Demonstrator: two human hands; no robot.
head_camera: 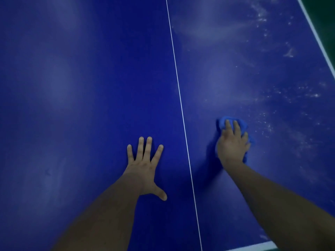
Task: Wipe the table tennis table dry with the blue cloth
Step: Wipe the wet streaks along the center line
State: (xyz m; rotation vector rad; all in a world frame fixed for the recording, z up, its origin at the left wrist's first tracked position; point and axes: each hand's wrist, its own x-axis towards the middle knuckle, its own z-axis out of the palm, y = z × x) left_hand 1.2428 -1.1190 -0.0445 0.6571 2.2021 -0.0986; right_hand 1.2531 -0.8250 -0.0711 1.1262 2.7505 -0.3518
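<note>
Right hand: fingers pressed close together and curled over the bunched cloth, pinning it flat to the table.
Cloth: under the right palm, just right of the centre line; a fold shows ahead of the fingertips and a bit past the little-finger side.
Left hand: fingers spread, palm flat on the table left of the line, holding nothing (seemingly a brace).
Wet patch: droplets lie to the right of the right fingers and ahead of them, running toward the side edge.
Key relation: the water starts just beside the cloth on its right; the right hand is the nearer one, and the coming stroke likely runs rightward and forward.
Long axis: the droplet band runs roughly along the side edge, away from the person.
Open room: nothing stands on the table; the side edge bounds the stroke at right, the near edge lies behind the wrist.
Left half: looks dull and streaked; no droplets visible.
</note>
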